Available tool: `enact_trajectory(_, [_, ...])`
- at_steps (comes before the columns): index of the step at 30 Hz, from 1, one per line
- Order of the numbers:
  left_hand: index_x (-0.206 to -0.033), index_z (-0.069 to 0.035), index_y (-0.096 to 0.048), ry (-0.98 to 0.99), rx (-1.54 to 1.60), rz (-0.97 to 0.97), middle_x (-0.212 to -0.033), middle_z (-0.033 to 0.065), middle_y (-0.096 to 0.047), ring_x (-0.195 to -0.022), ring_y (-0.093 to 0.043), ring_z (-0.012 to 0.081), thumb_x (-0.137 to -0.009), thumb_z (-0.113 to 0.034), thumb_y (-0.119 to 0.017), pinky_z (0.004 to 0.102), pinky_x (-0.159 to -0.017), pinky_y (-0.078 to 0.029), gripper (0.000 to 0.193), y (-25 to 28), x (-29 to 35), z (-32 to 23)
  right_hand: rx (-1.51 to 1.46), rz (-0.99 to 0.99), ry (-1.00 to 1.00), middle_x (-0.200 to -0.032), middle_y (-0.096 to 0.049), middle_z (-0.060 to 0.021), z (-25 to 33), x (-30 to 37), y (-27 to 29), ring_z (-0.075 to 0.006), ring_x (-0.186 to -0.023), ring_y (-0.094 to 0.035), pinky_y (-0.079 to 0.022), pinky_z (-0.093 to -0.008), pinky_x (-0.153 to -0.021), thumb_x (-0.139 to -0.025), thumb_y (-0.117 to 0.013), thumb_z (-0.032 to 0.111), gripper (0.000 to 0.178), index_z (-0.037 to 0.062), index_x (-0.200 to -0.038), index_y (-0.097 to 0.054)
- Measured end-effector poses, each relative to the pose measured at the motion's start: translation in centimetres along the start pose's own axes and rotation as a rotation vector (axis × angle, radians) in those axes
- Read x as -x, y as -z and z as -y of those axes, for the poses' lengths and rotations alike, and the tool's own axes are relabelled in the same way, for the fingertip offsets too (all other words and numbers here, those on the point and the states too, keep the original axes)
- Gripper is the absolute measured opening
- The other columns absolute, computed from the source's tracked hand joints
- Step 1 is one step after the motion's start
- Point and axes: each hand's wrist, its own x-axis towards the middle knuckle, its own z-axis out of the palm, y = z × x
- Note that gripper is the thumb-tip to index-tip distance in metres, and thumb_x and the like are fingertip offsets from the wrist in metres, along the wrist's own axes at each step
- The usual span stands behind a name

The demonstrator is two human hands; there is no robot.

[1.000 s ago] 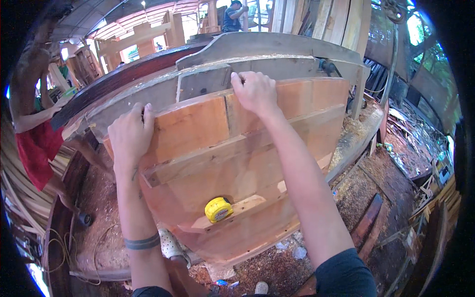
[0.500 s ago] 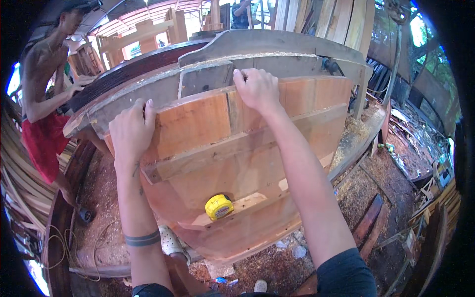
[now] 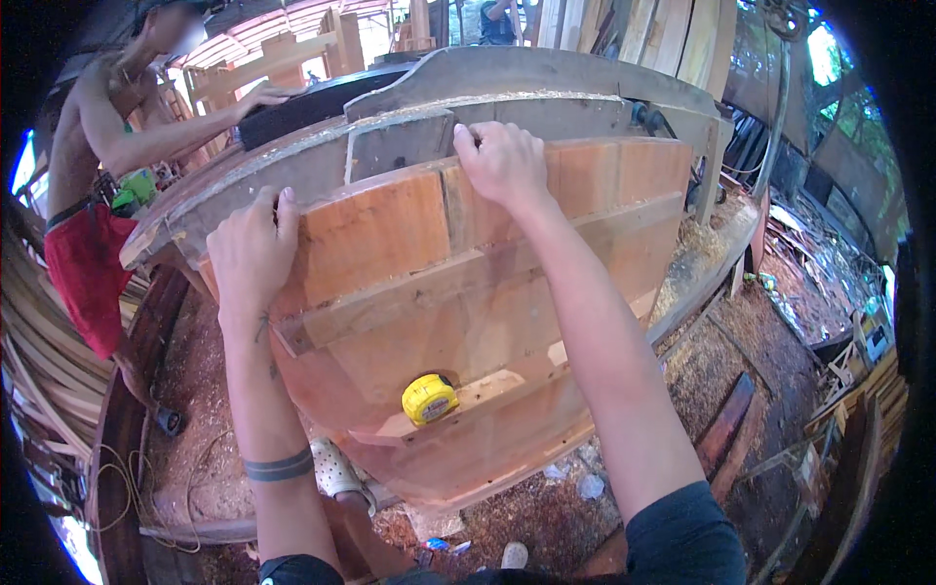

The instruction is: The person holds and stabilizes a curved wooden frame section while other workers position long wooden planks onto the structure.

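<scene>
A large wooden panel (image 3: 375, 222), joined from reddish-orange boards with battens across it, leans before me with its lower part tapering. My left hand (image 3: 255, 242) is closed over the panel's upper left edge, its thumb up along the rim. Farther right on the same edge, my right hand (image 3: 505, 168) grips with fingers curled over the far side, so the fingertips are hidden. A yellow tape measure (image 3: 429, 400) rests on the lower batten (image 3: 502, 388), between my forearms and touched by neither hand.
Behind the panel stands a grey curved workbench (image 3: 546, 76) with sawdust on it. At the left, a person in red shorts (image 3: 88, 278) has a hand on a dark timber piece (image 3: 322, 102). Wood offcuts (image 3: 726, 424) and shavings litter the ground; a thin cord (image 3: 127, 487) lies lower left.
The person at the left has reached farther forward, and the dark timber has slid away to the right. My hands keep their hold on the panel; the view has shifted slightly.
</scene>
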Motion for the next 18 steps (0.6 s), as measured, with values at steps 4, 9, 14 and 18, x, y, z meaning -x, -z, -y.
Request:
enact_trajectory(4, [-0.079,-0.005,-0.059,0.001,-0.002,0.004,-0.071,0.0224,-0.063,-0.070,-0.062,0.0428,-0.097,-0.034,-0.045,0.0538,-0.063,-0.045,0.037,0.07,-0.02,-0.01,0.022,0.075,-0.038,-0.080,-0.067,-0.0221,0.13,-0.08,0.35,-0.0400,-0.081,-0.065,-0.048,-0.0516,-0.077,-0.089,-0.050,0.043,0.040,0.0105,-0.081,-0.073])
enact_trajectory(9, [-0.086,-0.005,-0.060,0.026,0.018,0.065,-0.075,0.0251,-0.063,-0.076,-0.061,0.0445,-0.098,-0.036,-0.041,0.0551,-0.066,-0.043,0.038,0.19,-0.03,0.18,0.021,-0.020,0.005,-0.078,-0.068,-0.0210,0.19,0.03,0.13,-0.0390,-0.077,-0.066,-0.051,-0.0508,-0.074,-0.088,-0.050,0.041,0.041,0.0095,-0.074,-0.072])
enact_trajectory(14, [-0.084,-0.005,-0.060,0.022,0.004,0.038,-0.074,0.0235,-0.063,-0.075,-0.062,0.0434,-0.097,-0.036,-0.042,0.0541,-0.066,-0.044,0.038,0.07,-0.05,0.13,0.027,0.004,-0.012,-0.077,-0.068,-0.0201,0.07,-0.04,0.03,-0.0382,-0.078,-0.067,-0.051,-0.0501,-0.076,-0.089,-0.050,0.041,0.040,0.0107,-0.076,-0.073])
enact_trajectory(18, [-0.080,-0.005,-0.061,0.012,-0.005,0.003,-0.072,0.0205,-0.064,-0.071,-0.063,0.0403,-0.096,-0.036,-0.044,0.0518,-0.064,-0.046,0.038,0.00,0.00,0.09,0.032,0.065,-0.033,-0.078,-0.068,-0.0196,0.21,-0.10,0.36,-0.0381,-0.079,-0.067,-0.050,-0.0502,-0.078,-0.089,-0.049,0.041,0.041,0.0109,-0.077,-0.073])
